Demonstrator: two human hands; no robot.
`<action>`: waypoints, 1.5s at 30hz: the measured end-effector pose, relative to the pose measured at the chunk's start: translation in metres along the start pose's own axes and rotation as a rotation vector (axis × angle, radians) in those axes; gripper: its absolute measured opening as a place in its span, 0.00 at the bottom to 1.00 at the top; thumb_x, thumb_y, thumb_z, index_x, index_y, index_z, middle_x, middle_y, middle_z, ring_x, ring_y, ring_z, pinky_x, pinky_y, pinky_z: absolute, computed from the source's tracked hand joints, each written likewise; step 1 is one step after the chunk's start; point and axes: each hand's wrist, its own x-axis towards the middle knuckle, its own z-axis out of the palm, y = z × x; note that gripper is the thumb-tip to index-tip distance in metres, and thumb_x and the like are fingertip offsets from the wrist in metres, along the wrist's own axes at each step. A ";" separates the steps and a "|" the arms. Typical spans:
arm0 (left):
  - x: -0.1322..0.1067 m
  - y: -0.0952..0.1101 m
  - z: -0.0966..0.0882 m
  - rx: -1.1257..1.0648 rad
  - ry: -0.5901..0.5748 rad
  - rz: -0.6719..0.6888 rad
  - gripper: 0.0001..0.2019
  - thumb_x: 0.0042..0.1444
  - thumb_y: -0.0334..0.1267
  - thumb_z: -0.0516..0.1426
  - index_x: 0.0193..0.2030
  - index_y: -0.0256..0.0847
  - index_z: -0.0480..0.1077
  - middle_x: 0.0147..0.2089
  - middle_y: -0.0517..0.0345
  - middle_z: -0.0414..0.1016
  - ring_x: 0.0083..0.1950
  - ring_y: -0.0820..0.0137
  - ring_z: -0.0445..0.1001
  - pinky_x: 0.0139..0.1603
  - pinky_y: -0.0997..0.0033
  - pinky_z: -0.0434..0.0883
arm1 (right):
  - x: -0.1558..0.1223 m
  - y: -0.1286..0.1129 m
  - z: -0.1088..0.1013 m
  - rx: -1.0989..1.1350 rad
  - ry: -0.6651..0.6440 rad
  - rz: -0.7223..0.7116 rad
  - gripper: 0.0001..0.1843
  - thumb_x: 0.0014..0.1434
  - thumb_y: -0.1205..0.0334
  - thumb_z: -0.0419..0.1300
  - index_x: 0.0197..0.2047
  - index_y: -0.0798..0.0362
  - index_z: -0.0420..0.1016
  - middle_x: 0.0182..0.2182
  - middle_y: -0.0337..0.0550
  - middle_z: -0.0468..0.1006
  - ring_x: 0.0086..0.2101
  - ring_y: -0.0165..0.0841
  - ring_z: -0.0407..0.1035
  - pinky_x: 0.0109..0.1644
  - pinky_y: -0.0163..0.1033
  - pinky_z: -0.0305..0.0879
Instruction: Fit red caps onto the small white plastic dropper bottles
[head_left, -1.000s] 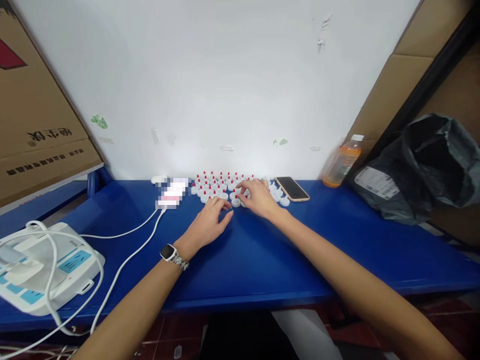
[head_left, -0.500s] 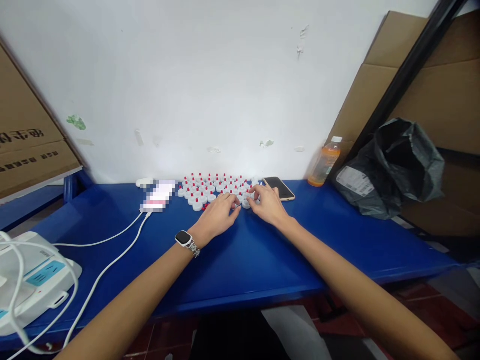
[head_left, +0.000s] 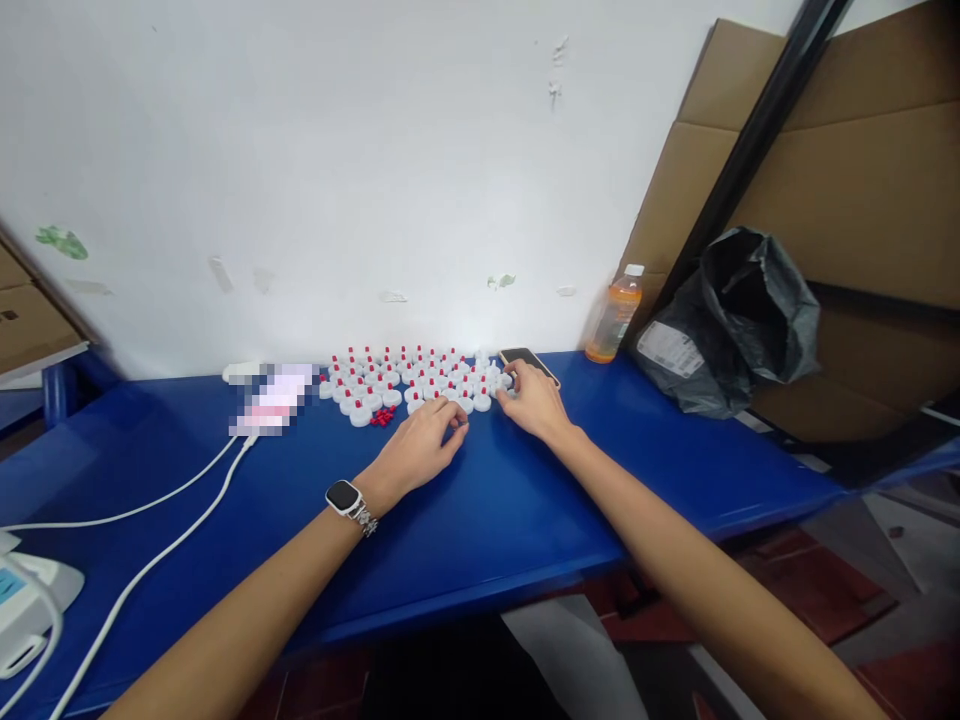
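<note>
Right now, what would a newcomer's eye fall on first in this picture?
Probably the cluster of white caps, most with red tips, on the blue table near the wall, with the left hand and right hand at it. Next, perhaps, the orange bottle to the right, with the dark bag beyond it.

Desk: smooth, glossy blue finish. White caps: smooth, apparently plastic. Loose red tips: likewise plastic in appearance. Wall: matt, rough in small patches. Bottle: clear, smooth plastic. Bag: crinkled plastic film, slight sheen; label paper-like. Cardboard: matt, brown. Watch band: shiny, metallic look.
</note>
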 end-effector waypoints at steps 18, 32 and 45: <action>-0.007 0.012 -0.003 -0.002 0.127 0.045 0.17 0.66 0.41 0.51 0.60 0.41 0.60 0.57 0.46 0.67 0.55 0.61 0.70 0.56 0.57 0.70 | -0.037 -0.044 0.002 0.854 -0.062 -0.109 0.07 0.58 0.58 0.61 0.36 0.52 0.73 0.27 0.38 0.75 0.28 0.30 0.68 0.34 0.36 0.64; -0.082 -0.028 -0.054 0.289 -0.043 -0.361 0.15 0.70 0.46 0.41 0.43 0.41 0.63 0.38 0.50 0.73 0.40 0.58 0.73 0.43 0.58 0.67 | -0.016 -0.117 0.032 0.000 -0.101 -0.647 0.08 0.64 0.62 0.57 0.44 0.53 0.76 0.44 0.52 0.75 0.49 0.45 0.63 0.52 0.50 0.54; -0.087 -0.035 -0.053 0.317 -0.011 -0.340 0.12 0.69 0.46 0.44 0.40 0.43 0.60 0.36 0.53 0.71 0.39 0.60 0.71 0.42 0.60 0.66 | -0.003 -0.127 0.053 -0.018 -0.112 -0.654 0.08 0.66 0.61 0.56 0.40 0.52 0.76 0.42 0.49 0.76 0.47 0.44 0.62 0.51 0.50 0.51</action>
